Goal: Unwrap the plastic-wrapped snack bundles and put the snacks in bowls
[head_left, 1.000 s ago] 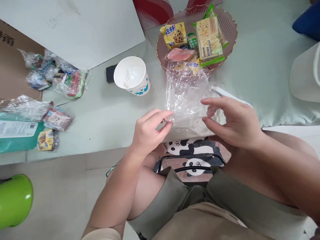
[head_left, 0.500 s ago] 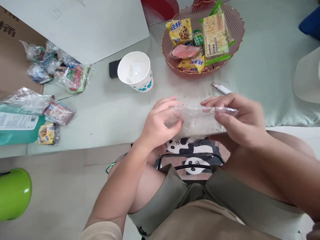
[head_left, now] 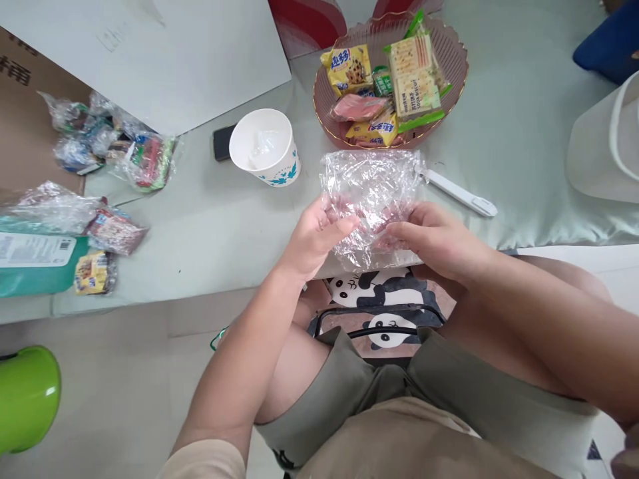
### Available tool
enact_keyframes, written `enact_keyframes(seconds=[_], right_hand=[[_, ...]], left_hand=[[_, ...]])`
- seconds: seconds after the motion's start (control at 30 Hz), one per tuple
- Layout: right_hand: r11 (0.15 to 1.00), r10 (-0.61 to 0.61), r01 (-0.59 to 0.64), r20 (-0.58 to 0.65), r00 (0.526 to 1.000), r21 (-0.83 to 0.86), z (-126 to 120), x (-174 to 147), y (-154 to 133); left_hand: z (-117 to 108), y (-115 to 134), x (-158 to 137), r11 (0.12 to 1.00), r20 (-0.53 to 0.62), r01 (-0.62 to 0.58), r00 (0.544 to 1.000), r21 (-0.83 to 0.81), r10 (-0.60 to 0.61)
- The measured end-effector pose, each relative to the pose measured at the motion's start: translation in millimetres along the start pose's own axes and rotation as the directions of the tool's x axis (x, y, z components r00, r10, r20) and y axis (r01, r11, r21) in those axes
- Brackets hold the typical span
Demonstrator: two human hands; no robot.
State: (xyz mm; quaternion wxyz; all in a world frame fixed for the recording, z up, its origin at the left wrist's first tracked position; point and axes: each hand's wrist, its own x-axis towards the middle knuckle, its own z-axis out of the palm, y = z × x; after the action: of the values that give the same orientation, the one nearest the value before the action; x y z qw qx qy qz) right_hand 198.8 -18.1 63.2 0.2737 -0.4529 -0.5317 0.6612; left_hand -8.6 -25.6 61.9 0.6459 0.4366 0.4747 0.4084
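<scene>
A clear, crinkled plastic bag (head_left: 372, 183) is spread between my two hands at the table's front edge. My left hand (head_left: 319, 233) grips its left part, thumb on top and fingers seen through the film underneath. On the other side, my right hand (head_left: 432, 236) pinches the bag in the same way, thumb over and fingers below. Just right of the bag lies a white-handled knife-like tool (head_left: 462, 193), its tip close to the film. Behind the bag stands a pink ribbed bowl (head_left: 456, 83) of packaged snacks, with a soda biscuit pack (head_left: 414, 76) on top.
A paper cup (head_left: 284, 166) with clear plastic inside stands left of the bowl, beside a dark phone-like object (head_left: 222, 143). Wrapped snacks (head_left: 150, 163) lie at the left near a white box (head_left: 200, 60) and a green container (head_left: 40, 273). A white bin (head_left: 596, 150) is at the right.
The bag has turned from nearly edge-on to spread out flat and facing up. My right hand has moved left, closer to my left hand, uncovering the white-handled tool.
</scene>
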Motion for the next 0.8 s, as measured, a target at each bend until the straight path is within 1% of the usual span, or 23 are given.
enact_keyframes(seconds=[0.07,0.1,0.17,0.23,0.3,0.4,0.5,0.57,0.63,0.67,0.73,0.8], right_hand=[[0.989,0.039,-0.029,-0.066,0.997,0.148,2,0,-2],[0.985,0.036,-0.022,-0.082,0.996,0.168,3,1,-3],[0.99,0.021,-0.007,-0.096,0.995,0.139,2,1,-3],[0.993,0.012,0.0,-0.1,0.995,0.121,1,1,-2],[0.984,-0.029,0.052,-0.131,0.991,0.169,2,1,-2],[0.948,-0.103,0.151,-0.176,0.979,0.281,7,1,-3],[0.912,-0.128,0.185,-0.173,0.977,0.367,9,4,-6],[0.899,-0.153,0.217,-0.192,0.969,0.38,6,6,-8],[0.908,-0.157,0.229,-0.223,0.962,0.35,-1,9,-9],[0.927,-0.144,0.214,-0.232,0.962,0.309,-5,10,-9],[0.969,-0.144,0.188,-0.252,0.957,0.16,-12,12,-8],[0.983,-0.181,0.175,-0.273,0.945,-0.047,-17,14,-4]], left_hand=[[-1,1,0,0.997,0.047,0.08,0.996,-0.005,-0.079],[-2,2,-1,0.991,0.072,0.131,0.989,0.02,-0.132],[-5,5,-1,0.975,0.111,0.204,0.971,0.092,-0.214],[-7,8,-2,0.965,0.149,0.225,0.958,0.136,-0.244],[-11,9,-2,0.975,0.178,0.2,0.96,0.093,-0.214],[-14,5,2,0.984,0.196,0.157,0.971,-0.085,-0.138],[-13,1,12,0.952,0.219,0.161,0.97,-0.26,-0.104],[-12,2,20,0.929,0.264,0.178,0.96,-0.324,-0.092],[-12,4,29,0.921,0.269,0.18,0.959,-0.346,-0.086],[-13,4,33,0.923,0.247,0.172,0.965,-0.343,-0.088],[-15,5,40,0.94,0.182,0.15,0.978,-0.308,-0.097],[-18,3,43,0.962,0.143,0.131,0.985,-0.241,-0.098]])
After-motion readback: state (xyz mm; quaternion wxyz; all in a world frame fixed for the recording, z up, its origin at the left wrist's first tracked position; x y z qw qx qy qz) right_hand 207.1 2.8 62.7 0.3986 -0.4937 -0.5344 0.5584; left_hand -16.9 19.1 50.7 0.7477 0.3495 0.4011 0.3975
